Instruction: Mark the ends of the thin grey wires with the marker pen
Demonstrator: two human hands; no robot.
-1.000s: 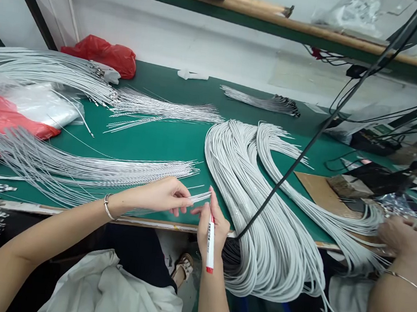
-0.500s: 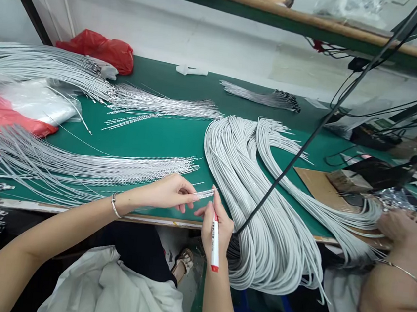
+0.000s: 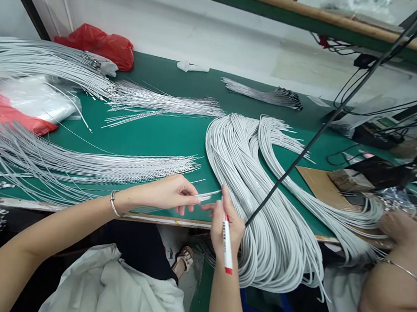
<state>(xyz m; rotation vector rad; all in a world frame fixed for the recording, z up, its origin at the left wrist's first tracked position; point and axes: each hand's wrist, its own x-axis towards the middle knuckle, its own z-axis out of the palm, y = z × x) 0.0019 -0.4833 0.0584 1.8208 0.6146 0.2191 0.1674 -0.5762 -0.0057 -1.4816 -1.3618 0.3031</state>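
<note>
My left hand (image 3: 180, 195) pinches a few thin pale wires (image 3: 209, 195) near the table's front edge. Their free ends point right, towards my right hand (image 3: 227, 220). That hand is closed around a white marker (image 3: 227, 245) with a red end, which points down towards my wrist. Its fingertips are at the wire ends; whether they touch is too small to tell. Left of my hands lies a spread bundle of thin grey wires (image 3: 117, 169). A thick bundle of light grey cables (image 3: 259, 206) curves over the table edge just right of my right hand.
More wires (image 3: 165, 103) lie behind, with a red bag (image 3: 97, 45) at the back left. A black cord (image 3: 306, 149) slants across the right side. At the far right, another person's hands (image 3: 405, 229) work over cardboard (image 3: 313, 187). A shelf (image 3: 318, 28) spans above.
My right hand has moved a little to the right with the marker, away from my left hand. The left hand has stayed nearly in place, and the view has shifted slightly.
</note>
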